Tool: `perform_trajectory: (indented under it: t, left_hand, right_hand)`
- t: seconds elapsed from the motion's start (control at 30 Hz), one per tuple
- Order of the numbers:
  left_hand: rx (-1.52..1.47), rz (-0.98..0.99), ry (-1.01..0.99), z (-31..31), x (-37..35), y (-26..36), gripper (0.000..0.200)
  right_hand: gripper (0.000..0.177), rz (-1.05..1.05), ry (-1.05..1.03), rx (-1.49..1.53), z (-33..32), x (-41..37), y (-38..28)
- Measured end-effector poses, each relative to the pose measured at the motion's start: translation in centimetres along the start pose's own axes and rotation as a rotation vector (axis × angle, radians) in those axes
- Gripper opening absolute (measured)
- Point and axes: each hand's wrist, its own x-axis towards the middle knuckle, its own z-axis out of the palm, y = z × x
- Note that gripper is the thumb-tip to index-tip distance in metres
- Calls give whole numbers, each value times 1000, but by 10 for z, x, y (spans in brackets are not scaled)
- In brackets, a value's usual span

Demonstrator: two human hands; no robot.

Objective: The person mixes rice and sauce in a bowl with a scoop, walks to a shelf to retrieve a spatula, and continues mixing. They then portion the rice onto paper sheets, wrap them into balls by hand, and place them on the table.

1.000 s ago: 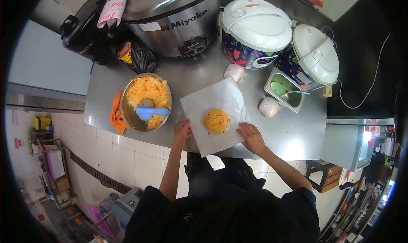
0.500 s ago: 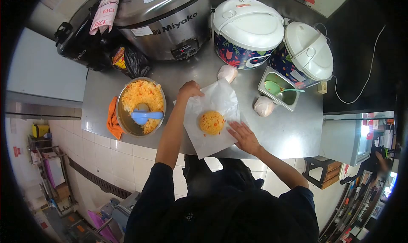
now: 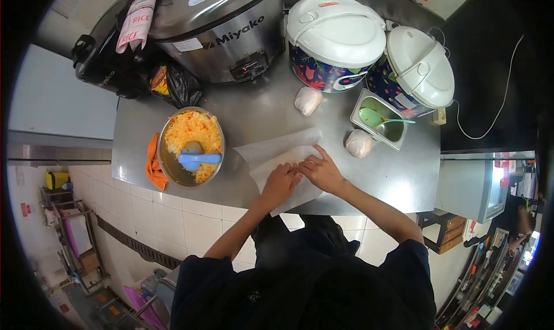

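Steel bench point(image 3: 259, 108), front edge: paper point(image 3: 271, 148) pressed folded under left hand point(image 3: 281, 183), right hand point(image 3: 322, 171); fingers flat, nothing gripped. Mid-fold, judged; next fold needs crease pinned.

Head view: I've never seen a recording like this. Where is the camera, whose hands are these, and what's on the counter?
There is no machine here. A person wears a camera on the head, looking down, so the round picture shows their own arms. The left hand and right hand lie on a folded white paper on a steel counter. The right is flat; the left's grip is unclear. Nearby are a bowl of yellow rice with a blue scoop, an orange cloth, a big steel cooker, two white-lidded cookers, a tin with a green spoon, and two white bundles.
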Motion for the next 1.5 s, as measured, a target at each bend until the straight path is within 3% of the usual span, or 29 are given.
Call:
perform_trajectory:
  t: [0.07,0.17,0.2,0.27,0.33,0.4,0.47,0.5,0.57,0.7,0.77,0.9,0.97,1.0,1.07,1.1,1.17,1.23,1.3,1.33,1.37,1.4,1.5]
  left_hand:
    - [121,33,-36,-8,-9,11,26]
    - [38,-50,-50,2,-13,-4,27]
    - [39,-51,-45,1,-9,-11,27]
    - [-55,-105,-288,-6,4,-27,26]
    - [-130,-63,-297,-6,15,-45,25]
    - [-196,-22,-305,-17,20,-64,24]
    - [-236,-224,-526,-33,18,-80,18]
    - [-234,-223,-525,-36,13,-86,18]
    - [-314,-459,-391,-39,0,-94,12]
    - [-50,-376,-164,-26,-10,-74,15]
    - [406,-118,211,-27,-7,-48,22]
    - [310,-168,93,2,-29,-67,22]
    - [97,-266,39,16,-39,-63,20]
    - [97,-259,43,24,-45,-63,20]
    - [92,-321,68,37,-56,-65,25]
    - [94,-319,64,33,-58,-56,25]
    - [133,-61,285,18,-58,-32,31]
    - [165,-56,223,23,-64,-43,35]
    - [204,-40,172,18,-60,-58,38]
    - [209,-9,46,12,-55,-64,35]
    - [213,23,-80,5,-47,-70,32]
    - [214,24,-81,2,-40,-77,32]
    - [-41,-95,-397,-9,-2,-97,14]
  right_hand:
    - [15,40,-309,4,-2,-1,3]
    - [14,194,-421,70,-19,4,17]
    - [14,190,-420,68,-25,10,16]
    - [16,42,-179,35,-40,23,7]
    - [23,-58,-82,-35,-39,38,2]
    - [39,94,-584,-68,5,45,24]
    - [45,375,-641,353,25,52,64]
    - [45,374,-638,353,38,55,81]
    - [44,394,-1022,500,59,60,101]
    - [32,580,-894,195,38,60,65]
    - [18,392,-399,63,33,49,45]
    - [20,262,-376,141,34,22,21]
    - [23,253,-100,122,46,-7,14]
    - [23,253,-96,115,49,-18,12]
    - [26,230,152,180,54,-33,8]
    - [30,225,180,195,41,-32,3]
    - [29,173,130,155,22,-30,4]
    - [27,124,76,122,24,-33,14]
    - [27,72,-137,266,37,-24,37]
    - [27,71,-136,268,31,-11,42]
    - [27,151,-365,275,27,3,46]
    - [27,232,-597,280,24,17,47]
    - [22,319,-701,27,31,58,45]
